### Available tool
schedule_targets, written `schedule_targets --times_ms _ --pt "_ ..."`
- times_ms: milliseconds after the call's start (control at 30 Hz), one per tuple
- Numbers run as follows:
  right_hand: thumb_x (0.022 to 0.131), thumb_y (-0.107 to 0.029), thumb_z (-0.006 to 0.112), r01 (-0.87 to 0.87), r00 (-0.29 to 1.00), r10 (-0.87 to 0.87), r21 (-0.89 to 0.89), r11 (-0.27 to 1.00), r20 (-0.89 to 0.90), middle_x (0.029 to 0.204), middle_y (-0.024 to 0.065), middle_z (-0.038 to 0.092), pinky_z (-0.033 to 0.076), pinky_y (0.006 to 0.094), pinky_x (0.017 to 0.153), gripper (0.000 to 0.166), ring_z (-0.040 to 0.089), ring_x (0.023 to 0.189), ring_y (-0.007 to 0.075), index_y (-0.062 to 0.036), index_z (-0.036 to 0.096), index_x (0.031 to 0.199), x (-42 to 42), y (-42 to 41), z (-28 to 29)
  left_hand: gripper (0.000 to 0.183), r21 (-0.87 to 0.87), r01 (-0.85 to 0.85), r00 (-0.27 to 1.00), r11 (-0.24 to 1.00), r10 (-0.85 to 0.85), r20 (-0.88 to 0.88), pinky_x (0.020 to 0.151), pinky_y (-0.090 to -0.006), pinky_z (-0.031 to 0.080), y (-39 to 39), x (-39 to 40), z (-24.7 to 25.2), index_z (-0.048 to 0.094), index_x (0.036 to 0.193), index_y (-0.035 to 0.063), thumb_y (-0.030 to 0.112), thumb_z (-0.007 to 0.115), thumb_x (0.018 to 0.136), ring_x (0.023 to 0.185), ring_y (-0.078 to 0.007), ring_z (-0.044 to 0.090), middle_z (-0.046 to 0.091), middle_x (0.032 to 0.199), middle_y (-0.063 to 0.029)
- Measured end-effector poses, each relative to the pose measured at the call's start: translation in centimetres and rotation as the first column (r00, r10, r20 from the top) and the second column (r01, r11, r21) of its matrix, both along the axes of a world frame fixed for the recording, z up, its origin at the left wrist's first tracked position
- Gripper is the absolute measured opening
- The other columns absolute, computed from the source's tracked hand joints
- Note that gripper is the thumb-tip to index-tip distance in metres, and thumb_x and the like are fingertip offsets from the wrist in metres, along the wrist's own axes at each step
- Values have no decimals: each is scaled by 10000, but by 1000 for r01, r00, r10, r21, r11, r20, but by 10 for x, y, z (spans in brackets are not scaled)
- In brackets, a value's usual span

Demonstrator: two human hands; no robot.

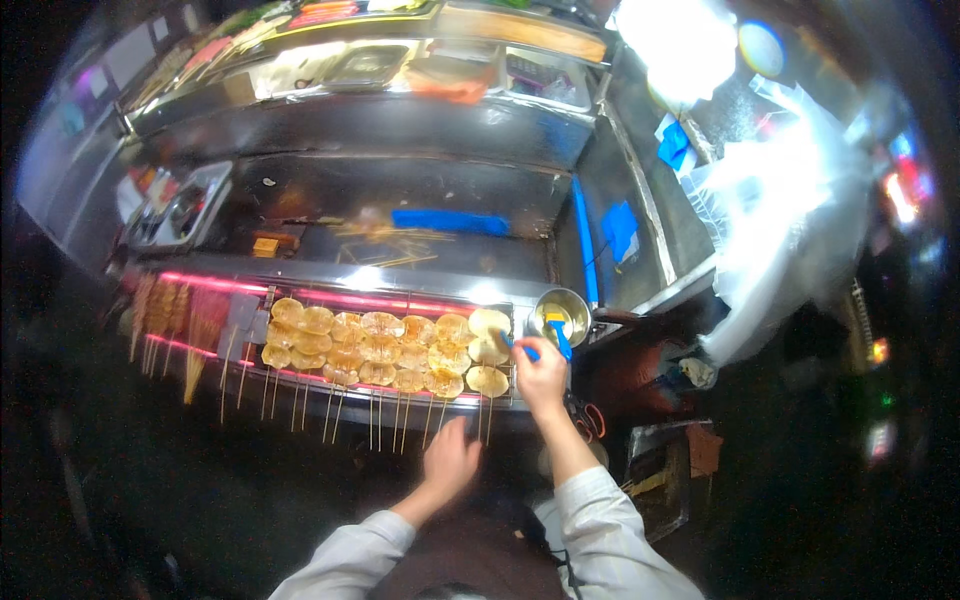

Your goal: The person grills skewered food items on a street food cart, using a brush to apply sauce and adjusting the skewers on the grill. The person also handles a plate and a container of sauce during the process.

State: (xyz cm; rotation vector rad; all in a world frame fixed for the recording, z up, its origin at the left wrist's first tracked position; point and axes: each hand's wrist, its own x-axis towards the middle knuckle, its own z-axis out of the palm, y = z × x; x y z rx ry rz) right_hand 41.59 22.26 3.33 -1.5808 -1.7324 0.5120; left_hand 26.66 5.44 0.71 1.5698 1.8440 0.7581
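My right hand [541, 375] grips a basting brush with a blue handle [530, 352], held at the right end of an electric grill. Its bristle end is blurred over the pale round slices [487, 349] on the rightmost skewers. My left hand [450, 459] is below the grill's front edge, close to the wooden skewer ends [489, 427]; motion blur hides whether it pinches one. Left of the pale slices lie several skewers of browner, glossy slices [382, 349]. A metal cup [576, 304] beside my right hand holds a second blue brush [559, 337].
Pink-red heating bars [217, 283] glow along the grill. More skewered food [165, 307] lies at its left end. Behind are loose sticks [397, 244] and a tray of containers [187, 206]. Scissors [592, 420] are by my right wrist. Plastic bags [780, 202] hang at the right.
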Motion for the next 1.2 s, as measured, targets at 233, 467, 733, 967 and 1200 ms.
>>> schedule_targets --times_ms 233,467,733,967,1200 --pt "776 -158 696 -184 950 204 -104 977 236 907 146 679 506 379 770 133 646 881 312 -96 703 893 -15 71 -10 220 -664 60 334 746 612 717 542 -293 441 34 48 -82 557 998 59 240 433 990 651 -143 556 591 774 -41" --pt "765 -162 706 -234 957 256 -165 958 134 882 153 678 509 364 741 152 653 833 313 -102 708 904 2 44 24 213 -605 -92 483 791 567 668 440 -246 341 41 60 -84 601 879 54 135 424 965 522 -78 429 464 625 29" --pt "729 60 668 -330 937 348 332 883 6 869 136 674 521 316 744 147 654 799 239 11 665 868 44 -55 111 468 -102 -163 986 981 165 14 716 -519 466 17 34 -12 456 1252 -5 -33 450 785 855 -445 566 515 1038 -230" --pt "734 -19 677 -555 798 558 -83 828 227 915 104 684 558 346 711 146 677 818 279 -60 666 874 16 -87 28 184 -609 -138 432 781 601 673 562 -360 474 27 57 -75 565 962 4 -35 430 843 622 -242 574 617 795 -136" --pt "742 -20 668 -595 771 573 -8 804 279 914 111 685 557 342 711 124 676 810 275 -62 669 859 13 -73 7 162 -639 -266 247 722 692 679 515 -306 430 5 69 -84 558 921 50 -7 413 873 578 -158 516 544 719 -48"
